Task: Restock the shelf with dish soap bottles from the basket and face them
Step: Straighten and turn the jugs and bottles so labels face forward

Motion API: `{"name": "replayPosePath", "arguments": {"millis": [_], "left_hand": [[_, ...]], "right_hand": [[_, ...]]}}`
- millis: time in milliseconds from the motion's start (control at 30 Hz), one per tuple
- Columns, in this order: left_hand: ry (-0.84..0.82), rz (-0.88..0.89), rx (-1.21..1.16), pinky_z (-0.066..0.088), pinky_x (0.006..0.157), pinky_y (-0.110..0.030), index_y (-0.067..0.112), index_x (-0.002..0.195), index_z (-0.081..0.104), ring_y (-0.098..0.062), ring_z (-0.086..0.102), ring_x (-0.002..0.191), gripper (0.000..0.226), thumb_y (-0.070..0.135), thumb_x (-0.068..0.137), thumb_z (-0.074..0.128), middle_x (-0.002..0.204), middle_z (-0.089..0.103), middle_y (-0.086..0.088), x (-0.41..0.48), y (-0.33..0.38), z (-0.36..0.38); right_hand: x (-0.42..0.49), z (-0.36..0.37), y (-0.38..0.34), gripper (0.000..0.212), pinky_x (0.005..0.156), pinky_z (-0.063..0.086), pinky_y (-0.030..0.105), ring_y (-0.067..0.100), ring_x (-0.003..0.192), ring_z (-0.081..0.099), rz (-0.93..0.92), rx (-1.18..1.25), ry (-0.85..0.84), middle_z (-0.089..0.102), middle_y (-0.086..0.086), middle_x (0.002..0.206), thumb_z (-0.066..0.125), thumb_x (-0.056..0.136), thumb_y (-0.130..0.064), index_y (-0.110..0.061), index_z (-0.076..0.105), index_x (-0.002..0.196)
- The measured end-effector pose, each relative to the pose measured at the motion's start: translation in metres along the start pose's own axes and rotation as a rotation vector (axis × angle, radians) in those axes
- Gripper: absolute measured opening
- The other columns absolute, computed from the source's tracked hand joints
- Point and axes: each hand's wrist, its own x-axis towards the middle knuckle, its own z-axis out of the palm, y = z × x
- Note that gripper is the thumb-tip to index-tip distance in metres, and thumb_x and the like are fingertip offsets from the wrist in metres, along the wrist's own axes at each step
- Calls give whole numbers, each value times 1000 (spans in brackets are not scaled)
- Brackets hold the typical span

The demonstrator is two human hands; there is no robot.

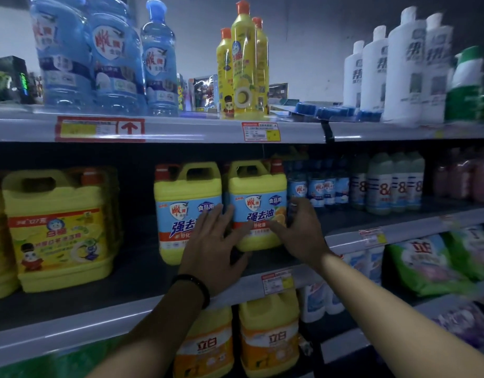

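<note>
The yellow dish soap jug (258, 192) stands upright on the middle shelf (71, 326), between both hands: left hand (216, 241) presses its lower front with straight spread fingers, right hand (300, 230) grips its right side

Left hand (213, 241) presses, right hand (299, 230) grips dish soap jug (258, 186).

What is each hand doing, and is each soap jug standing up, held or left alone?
right blue-label jug: upright, label forward, between both hands.
left blue-label jug: upright, label forward, not gripped.
left hand: fingers straight, against the right blue-label jug's left side.
right hand: fingers curled round that jug's right edge.
big yellow jug: upright, untouched.
slim yellow bottles: upright, untouched.
</note>
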Motion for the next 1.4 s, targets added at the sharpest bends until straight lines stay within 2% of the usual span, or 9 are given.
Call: {"name": "replayPosePath", "arguments": {"millis": [133,267,367,533,633,867,1033,1233,1400], "left_hand": [[-23,5,51,17,130,-59,39,157,43,-35,23,159,64,59,97,50,169,34,-8,-1,2,2],[-41,17,85,15,129,-60,39,159,39,-35,23,159,65,59,97,45,168,38,-7,1,3,2],[-48,25,89,11,130,-59,38,162,35,-32,25,159,69,60,98,47,163,46,-5,1,0,5],[-75,41,-7,9,129,-62,38,164,28,-27,31,157,74,62,98,49,149,62,3,2,-1,4],[-134,26,-61,6,128,-62,34,165,27,-24,37,154,79,68,96,45,148,63,4,2,3,-3],[-237,-468,-1097,57,105,-45,29,146,46,-9,67,122,83,45,76,89,134,69,7,31,32,-15],[-148,-499,-1041,61,97,-39,30,136,52,-9,70,114,86,58,66,93,130,70,7,41,30,-8],[-48,-474,-871,51,77,-5,23,135,56,-1,67,105,72,46,76,91,126,70,9,45,34,1],[-89,-417,-786,54,84,-9,27,140,59,7,66,102,71,45,79,89,129,72,11,46,22,-8]], "right_hand": [[27,-1,-5,65,72,55,16,5,96,62,106,176,-87,59,-10,110,89,87,-18,-16,40,130],[41,5,-6,61,93,63,48,24,106,74,216,343,-211,73,8,123,87,83,-3,-11,51,132],[39,1,-2,68,94,62,50,25,109,74,216,351,-233,72,7,126,90,78,-2,-13,55,134],[15,-8,4,66,91,64,49,18,106,75,101,301,-216,76,-2,119,97,67,-40,-22,62,120],[-6,-10,-9,51,85,63,40,12,100,71,37,265,-136,71,-5,112,93,80,-31,-21,55,112],[-42,-9,-9,21,71,56,20,8,101,69,-40,311,-57,66,-1,117,73,98,-13,-20,62,114],[-46,-22,14,57,106,55,37,15,122,64,-207,145,-190,58,2,129,52,97,15,-30,66,129],[-11,-33,11,46,104,57,39,10,117,62,-219,50,-141,55,-6,128,82,92,-15,-35,68,130],[16,-37,3,115,112,36,33,5,136,33,-254,54,-215,37,-2,153,94,77,-30,-43,22,166]]}}
